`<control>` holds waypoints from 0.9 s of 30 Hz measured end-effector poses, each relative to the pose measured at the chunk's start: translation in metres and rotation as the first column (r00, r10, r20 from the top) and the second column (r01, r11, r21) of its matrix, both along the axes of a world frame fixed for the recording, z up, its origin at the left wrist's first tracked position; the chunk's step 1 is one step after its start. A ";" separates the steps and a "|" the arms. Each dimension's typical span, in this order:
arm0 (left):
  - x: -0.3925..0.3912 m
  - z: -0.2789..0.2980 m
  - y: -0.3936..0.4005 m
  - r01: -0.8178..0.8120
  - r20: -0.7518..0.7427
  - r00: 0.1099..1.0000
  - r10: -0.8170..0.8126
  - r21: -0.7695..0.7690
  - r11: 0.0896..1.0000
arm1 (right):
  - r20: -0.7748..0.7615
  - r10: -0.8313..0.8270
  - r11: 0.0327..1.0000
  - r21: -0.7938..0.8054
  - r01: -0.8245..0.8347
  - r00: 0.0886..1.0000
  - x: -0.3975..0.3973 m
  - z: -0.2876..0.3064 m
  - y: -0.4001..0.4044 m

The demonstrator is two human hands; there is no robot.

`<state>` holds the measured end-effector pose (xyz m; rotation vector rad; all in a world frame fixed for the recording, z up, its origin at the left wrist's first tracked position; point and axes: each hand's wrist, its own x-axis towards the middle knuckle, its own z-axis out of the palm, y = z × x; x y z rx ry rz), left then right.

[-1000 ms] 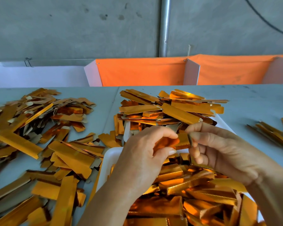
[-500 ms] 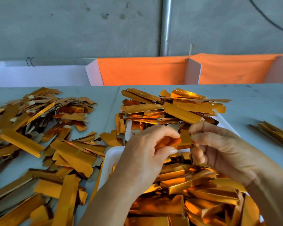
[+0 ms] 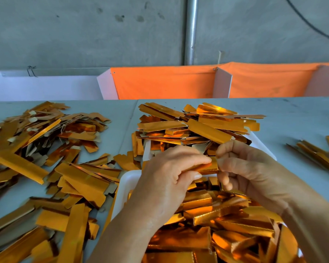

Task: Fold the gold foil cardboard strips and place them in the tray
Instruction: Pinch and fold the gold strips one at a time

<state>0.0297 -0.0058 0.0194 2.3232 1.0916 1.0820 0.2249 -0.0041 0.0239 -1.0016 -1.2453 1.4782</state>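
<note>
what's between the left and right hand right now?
Head view: one gold strip spans the gap, left hand pinching one end, right hand the other, above the white tray.

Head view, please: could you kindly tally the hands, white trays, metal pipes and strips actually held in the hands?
hands: 2, the left hand and the right hand
white tray: 1
held strip: 1
metal pipe: 1
total: 5

Shiny gold-orange foil cardboard strips point(image 3: 207, 130) with dull beige backs fill a white plastic tray point(image 3: 125, 185) on the pale grey-blue worktop point(image 3: 292, 114); bright orange cloth point(image 3: 163, 82) hangs before a mottled grey concrete wall point(image 3: 84, 31).
</note>
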 end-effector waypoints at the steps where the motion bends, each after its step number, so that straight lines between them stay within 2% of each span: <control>1: 0.000 0.000 0.000 -0.002 -0.011 1.000 0.002 0.011 1.000 | 0.015 0.006 1.000 0.015 -0.006 1.000 0.000 0.000 0.000; 5: 0.002 -0.001 0.001 0.000 -0.031 1.000 0.001 0.014 1.000 | 0.064 0.048 0.998 0.036 -0.051 0.997 0.004 0.000 0.001; 11: -0.002 0.000 0.002 0.111 0.137 0.986 -0.097 -0.098 0.989 | -0.145 0.142 0.990 0.036 -0.139 0.979 0.008 -0.001 0.002; 15: -0.003 0.001 0.001 0.196 0.229 0.961 -0.158 -0.156 0.968 | -0.216 0.219 0.976 0.066 -0.209 0.951 0.009 -0.002 0.003; 22: -0.003 0.000 0.001 0.230 0.258 0.950 -0.176 -0.198 0.953 | -0.160 0.176 0.984 0.036 -0.172 0.971 0.006 -0.002 0.003; 27: -0.001 0.000 0.002 0.240 0.303 0.939 -0.161 -0.243 0.940 | -0.202 0.193 0.981 0.033 -0.190 0.960 0.006 -0.001 0.003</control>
